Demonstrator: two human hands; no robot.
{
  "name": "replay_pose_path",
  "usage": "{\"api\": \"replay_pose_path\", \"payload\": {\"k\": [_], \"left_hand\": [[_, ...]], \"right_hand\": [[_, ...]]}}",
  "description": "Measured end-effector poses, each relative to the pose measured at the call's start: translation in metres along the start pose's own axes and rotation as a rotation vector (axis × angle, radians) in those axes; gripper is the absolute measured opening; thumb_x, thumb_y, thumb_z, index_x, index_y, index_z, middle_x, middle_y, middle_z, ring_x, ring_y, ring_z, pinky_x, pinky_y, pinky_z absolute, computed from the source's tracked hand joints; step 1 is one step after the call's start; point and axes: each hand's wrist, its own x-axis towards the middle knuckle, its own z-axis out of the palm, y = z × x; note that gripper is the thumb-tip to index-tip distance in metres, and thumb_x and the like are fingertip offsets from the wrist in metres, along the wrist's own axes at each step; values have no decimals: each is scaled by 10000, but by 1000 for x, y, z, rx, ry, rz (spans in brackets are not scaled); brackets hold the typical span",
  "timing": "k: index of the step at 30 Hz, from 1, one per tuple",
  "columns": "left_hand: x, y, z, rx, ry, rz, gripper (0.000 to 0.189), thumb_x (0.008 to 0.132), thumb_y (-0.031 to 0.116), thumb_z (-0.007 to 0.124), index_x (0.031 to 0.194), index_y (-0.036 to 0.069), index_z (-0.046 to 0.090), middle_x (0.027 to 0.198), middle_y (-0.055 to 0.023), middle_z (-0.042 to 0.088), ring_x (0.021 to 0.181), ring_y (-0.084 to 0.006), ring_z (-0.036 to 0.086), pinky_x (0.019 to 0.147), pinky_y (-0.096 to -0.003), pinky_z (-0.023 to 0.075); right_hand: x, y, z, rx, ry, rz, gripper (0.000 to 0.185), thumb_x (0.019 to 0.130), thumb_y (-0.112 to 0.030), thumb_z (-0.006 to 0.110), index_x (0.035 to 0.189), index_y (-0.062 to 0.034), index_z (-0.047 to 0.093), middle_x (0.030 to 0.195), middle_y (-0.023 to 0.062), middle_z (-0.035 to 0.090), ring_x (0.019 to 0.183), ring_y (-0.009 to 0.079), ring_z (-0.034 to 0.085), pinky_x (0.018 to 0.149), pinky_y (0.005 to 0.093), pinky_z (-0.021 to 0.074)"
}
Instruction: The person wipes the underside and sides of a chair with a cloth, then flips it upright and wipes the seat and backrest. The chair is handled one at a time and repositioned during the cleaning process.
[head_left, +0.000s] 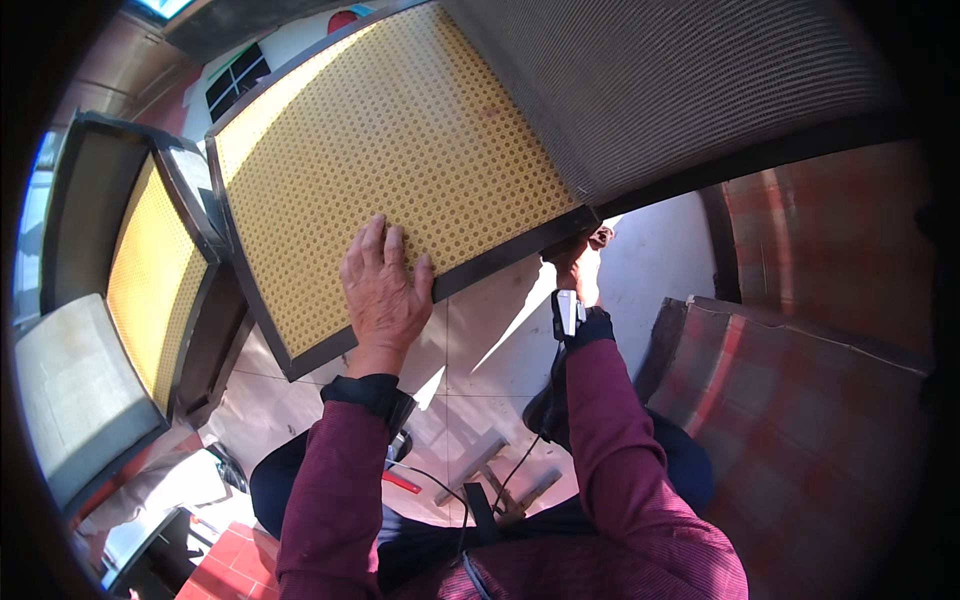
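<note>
A large dark-framed piece lies tilted before me, with a yellow perforated honeycomb-like panel (390, 150) on its left and a grey ribbed panel (675, 82) on its right. My left hand (386, 292) rests flat on the yellow panel near its lower edge, fingers spread and thumb by the dark frame (517, 251). Below the frame's corner, where the two panels meet, is my right hand (583, 262). Its fingers are partly hidden by the frame and shadow, so its hold cannot be made out. Both wrists wear dark bands.
At left stands another dark-framed piece with a yellow panel (154, 277) and a pale panel (82, 382). A reddish checked surface (787, 420) is at right. On the tiled floor are a small wooden stand (480, 465) and a red object (401, 482). A thin cable hangs between my arms.
</note>
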Motion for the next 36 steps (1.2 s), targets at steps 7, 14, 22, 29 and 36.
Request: {"api": "replay_pose_path", "payload": {"k": [7, 14, 22, 29, 36], "left_hand": [[-1, 0, 0, -14, 18, -1, 535, 978, 342, 650, 1412, 48, 540, 1544, -170, 464, 1427, -384, 424, 1175, -519, 329], [-3, -2, 4, -25, 15, 6, 544, 974, 345, 656, 1417, 56, 528, 1545, -161, 457, 1436, -388, 413, 1181, -523, 325], [-1, -2, 1, -47, 1, -14, 539, 965, 334, 660, 1410, 59, 527, 1546, -160, 454, 1440, -374, 408, 1188, -520, 316], [-2, 0, 0, -63, 5, -17, 533, 973, 333, 663, 1408, 57, 529, 1546, -158, 454, 1454, -368, 393, 1194, -511, 307], [-3, 0, 1, -27, -17, -20, 557, 990, 362, 630, 1445, 61, 517, 1580, -155, 430, 1479, -356, 371, 1206, -503, 287]], "right_hand": [[-32, -224, 15, 640, 207, -261, 383, 1059, -236, 580, 1420, -141, 495, 1344, 61, 614, 1231, 237, 599, 1044, 412, 512], [-27, -287, 4, 346, 308, -514, 525, 1008, -300, 662, 1479, -126, 508, 1413, 49, 592, 1224, 238, 587, 1051, 380, 478], [-28, -98, 2, 384, -23, 183, 285, 1053, -288, 580, 1302, -149, 570, 1137, 72, 700, 915, 253, 690, 793, 398, 587], [-84, -129, 20, 515, -47, 131, 186, 1053, -183, 513, 1237, -176, 541, 1019, 66, 720, 806, 259, 740, 700, 426, 649], [-123, -150, 39, 329, 52, -81, 307, 1017, 5, 540, 1300, -115, 545, 1153, -1, 597, 1040, 133, 592, 933, 317, 515]]}}
